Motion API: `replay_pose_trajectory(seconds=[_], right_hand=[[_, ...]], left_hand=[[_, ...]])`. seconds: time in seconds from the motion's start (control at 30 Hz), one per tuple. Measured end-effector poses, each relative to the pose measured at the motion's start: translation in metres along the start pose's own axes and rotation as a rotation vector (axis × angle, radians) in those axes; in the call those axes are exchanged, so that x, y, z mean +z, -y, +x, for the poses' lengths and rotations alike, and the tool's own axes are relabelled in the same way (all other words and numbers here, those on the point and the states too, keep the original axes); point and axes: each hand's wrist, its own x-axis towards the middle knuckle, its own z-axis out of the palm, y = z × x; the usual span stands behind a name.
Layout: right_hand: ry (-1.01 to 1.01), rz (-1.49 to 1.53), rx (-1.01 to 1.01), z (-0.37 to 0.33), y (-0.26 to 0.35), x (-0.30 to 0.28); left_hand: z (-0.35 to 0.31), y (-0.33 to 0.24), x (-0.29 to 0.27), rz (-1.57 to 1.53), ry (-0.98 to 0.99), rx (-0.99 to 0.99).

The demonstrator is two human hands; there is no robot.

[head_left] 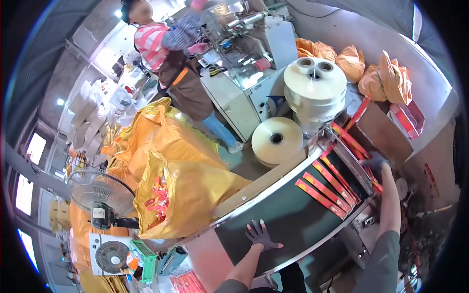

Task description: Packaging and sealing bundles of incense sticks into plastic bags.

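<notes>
My left hand point(263, 236), in a grey glove with bare fingertips, lies flat with fingers spread on the dark green conveyor belt point(288, 219). Several long, thin red packets with yellow ends point(325, 194) rest in a slanted row on the belt, to the right of that hand. Stretched forward past the belt's right end, my gloved right hand point(376, 161) is beside more red packets point(348, 140) by the metal side frame. Its fingers are partly hidden, so I cannot tell whether it grips one.
Big rolls of whitish film point(315, 85) are stacked beyond the belt, with another roll point(277, 139) nearby. Orange sacks point(181, 180) stand left, one open with red packets inside. A fan point(101, 195) is beside them. Someone in a striped top point(152, 46) stands at a machine point(264, 95).
</notes>
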Motion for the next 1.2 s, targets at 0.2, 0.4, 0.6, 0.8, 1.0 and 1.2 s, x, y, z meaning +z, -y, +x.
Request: replay_pose_trajectory(seconds=[0.2,0.4,0.6,0.8,1.0,1.2], right_hand=[[0.117,-0.019,-0.194,-0.009,0.014,-0.005],[-0.292,-0.139,-0.354,-0.036,0.019,0.012],[-0.422,-0.329,-0.308,-0.04,-0.007,0.04],[-0.603,-0.295,-0.337,-0.028,0.068,0.058],[-0.153,-0.156,-0.988,-0.146,0.164,0.148],[-0.126,0.022,-0.999,-0.247,0.18,0.214]], left_hand=[[0.006,0.001,0.0,-0.004,0.009,0.0],[-0.001,0.003,0.004,-0.034,-0.036,0.015],[-0.007,-0.001,0.008,-0.013,-0.029,0.004],[-0.009,-0.003,-0.01,-0.031,-0.028,-0.035],[-0.01,-0.009,-0.034,-0.391,-0.009,0.186],[-0.053,0.012,-0.043,-1.24,-0.241,0.717]])
